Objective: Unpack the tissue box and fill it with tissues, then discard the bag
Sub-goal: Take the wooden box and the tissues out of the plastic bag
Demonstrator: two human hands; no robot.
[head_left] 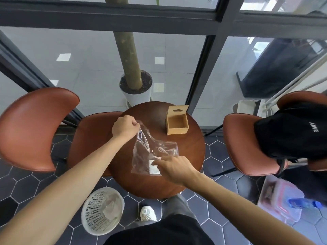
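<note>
The left hand (124,127) has its grip pinched on the clear plastic bag (152,151), lifting one corner off the round tabletop (192,151). The right hand (174,167) presses the bag's lower part with relaxed fingers. The open wooden tissue box (177,123) stands near the tabletop's far edge.

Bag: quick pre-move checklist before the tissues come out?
1. Left hand pinches the bag by its top edge: ok.
2. Right hand at the bag's lower part, fingers near the white pack; grip on it: cannot tell.
3. Box on the table, lid up, inside bare: ok.
4. Box stands apart from the bag: ok.
5. Basket on the floor, left of the table, for the bag: ok.
</note>
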